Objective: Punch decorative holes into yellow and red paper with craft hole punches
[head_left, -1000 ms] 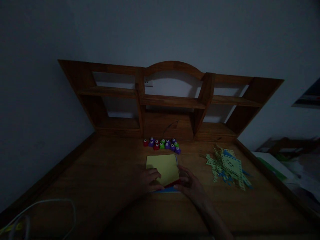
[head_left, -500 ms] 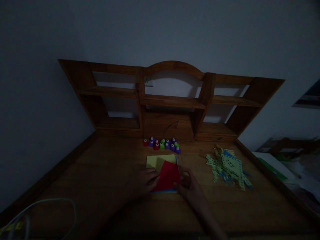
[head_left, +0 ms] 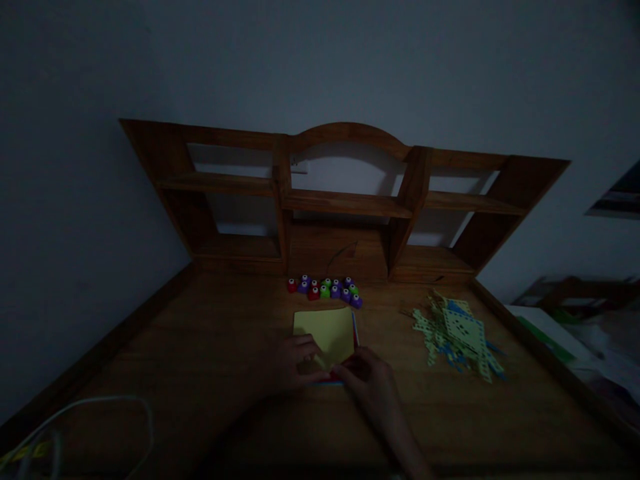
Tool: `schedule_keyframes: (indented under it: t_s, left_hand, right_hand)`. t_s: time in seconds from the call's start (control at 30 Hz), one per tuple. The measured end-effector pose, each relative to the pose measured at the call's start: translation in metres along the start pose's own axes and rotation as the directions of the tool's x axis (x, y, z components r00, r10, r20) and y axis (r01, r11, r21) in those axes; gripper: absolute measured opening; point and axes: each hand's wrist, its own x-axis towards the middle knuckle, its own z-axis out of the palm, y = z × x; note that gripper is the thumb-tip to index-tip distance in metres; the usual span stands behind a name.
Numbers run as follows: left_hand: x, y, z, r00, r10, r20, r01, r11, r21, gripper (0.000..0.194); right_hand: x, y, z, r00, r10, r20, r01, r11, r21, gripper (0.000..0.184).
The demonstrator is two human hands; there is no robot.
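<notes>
A small stack of coloured paper lies on the wooden desk in front of me, with a yellow sheet (head_left: 325, 330) on top. Red paper (head_left: 357, 340) shows along its right and lower edges, and a thin blue edge (head_left: 354, 322) peeks out beneath. My left hand (head_left: 295, 363) is closed at the lower left of the stack, fingers curled over the yellow sheet and thumb at the near edge. At the lower right corner, my right hand (head_left: 370, 383) pinches the paper's edge between thumb and fingers. How many sheets are gripped is hidden in the dim light.
Behind the paper stand several red, green and purple craft punches (head_left: 325, 291). A pile of punched yellow and blue paper scraps (head_left: 463, 330) lies to the right. A wooden shelf unit (head_left: 345, 203) lines the back. A white cable (head_left: 110, 400) loops at lower left.
Half a second ago a red flap lay over the yellow sheet; now yellow faces up there again, with red only at the edges. My right hand has shifted left along the near edge.
</notes>
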Motion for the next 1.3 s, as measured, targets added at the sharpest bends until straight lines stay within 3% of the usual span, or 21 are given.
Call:
schedule_keyframes:
  t_s: [0.33, 0.5, 0.73, 1.0, 1.13, 1.3]
  left_hand:
    - [-0.001, -0.026, 0.011, 0.995, -0.040, 0.091, 0.042, 0.999, -0.014, 0.050]
    - [-0.003, -0.035, 0.018, 0.995, -0.044, 0.091, 0.045, 0.999, -0.014, 0.054]
    - [0.001, -0.024, 0.009, 0.995, -0.048, 0.089, 0.048, 0.999, 0.005, 0.050]
    - [-0.001, -0.012, 0.007, 0.997, -0.067, 0.029, 0.066, 0.997, 0.043, 0.031]
    - [-0.002, -0.007, 0.013, 0.996, -0.053, -0.077, 0.061, 0.993, 0.099, 0.024]
    - [0.003, 0.002, 0.016, 0.986, -0.137, -0.099, 0.148, 0.982, 0.116, 0.026]
  right_hand:
    - [0.005, 0.015, 0.002, 0.997, -0.068, -0.023, 0.065, 0.994, -0.089, 0.029]
    - [0.006, 0.009, 0.002, 0.997, -0.073, -0.028, 0.069, 0.991, -0.114, 0.026]
    - [0.006, 0.011, 0.004, 0.999, -0.038, -0.005, 0.037, 0.995, -0.093, 0.026]
    - [0.007, 0.008, 0.011, 1.000, -0.013, 0.014, 0.014, 1.000, -0.028, 0.025]
    - [0.006, 0.004, 0.011, 1.000, -0.008, -0.021, 0.007, 1.000, -0.023, 0.033]
    - [0.006, 0.003, 0.005, 0.997, 0.047, -0.058, -0.047, 0.999, 0.006, 0.048]
